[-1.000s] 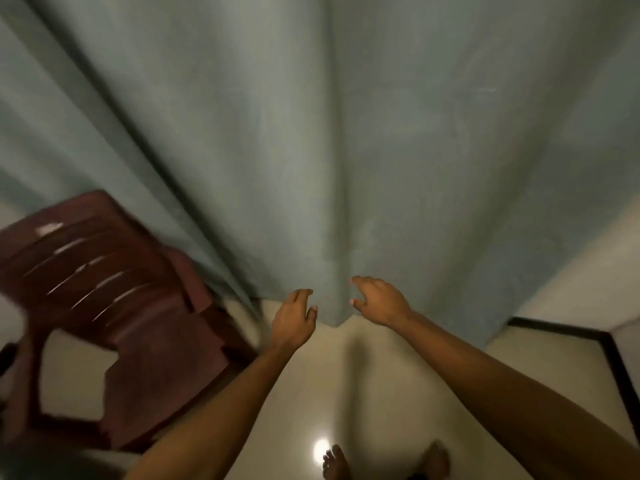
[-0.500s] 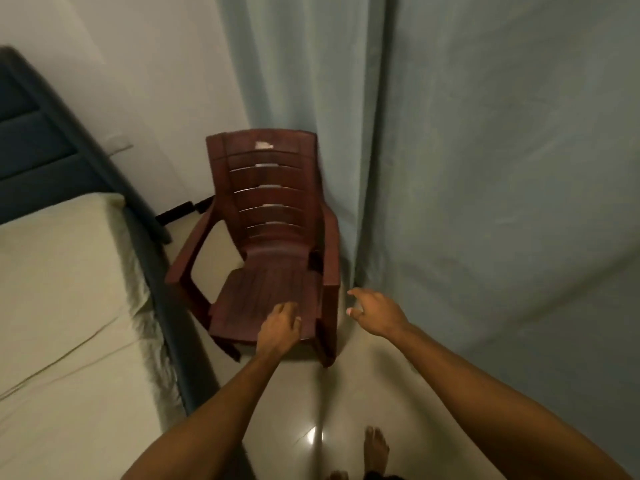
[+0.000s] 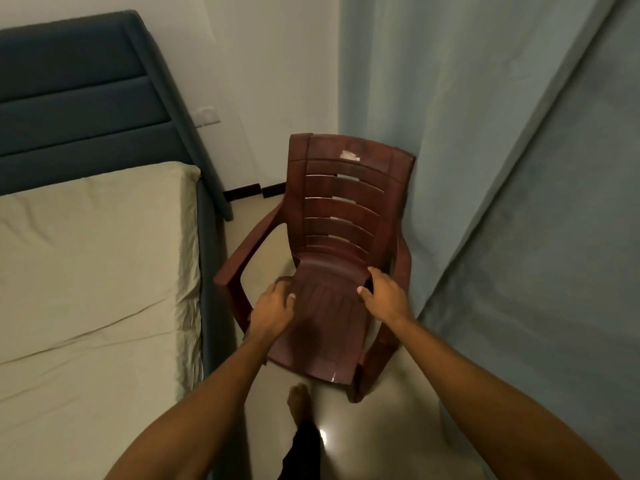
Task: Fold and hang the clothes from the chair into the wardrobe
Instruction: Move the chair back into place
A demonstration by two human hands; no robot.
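A wide grey-blue curtain of soft, matte cloth hangs down the right side in long vertical folds and reaches the floor. On the left stands a bed with a cream sheet, slightly wrinkled, over a thick mattress. At its far end rises a padded headboard in dark blue fabric, divided into horizontal bands. Behind it the wall is plain and pale, with a small white socket plate low on it. The floor is of smooth, glossy tiles and shows a bright spot of reflected light near the person's bare foot.

Between the bed and the curtain, against the far wall, stands the chair, of moulded dark red-brown plastic with curved armrests, a slatted back and a ribbed, shiny seat. A pale scuffed patch is on its top rail. No clothes are visible on the seat.

Both bare arms reach forward over the seat. The left hand is over the left part of the seat, fingers loosely curled, holding nothing. The right hand is at the right edge of the seat, near the armrest, fingers relaxed and slightly spread, also holding nothing.
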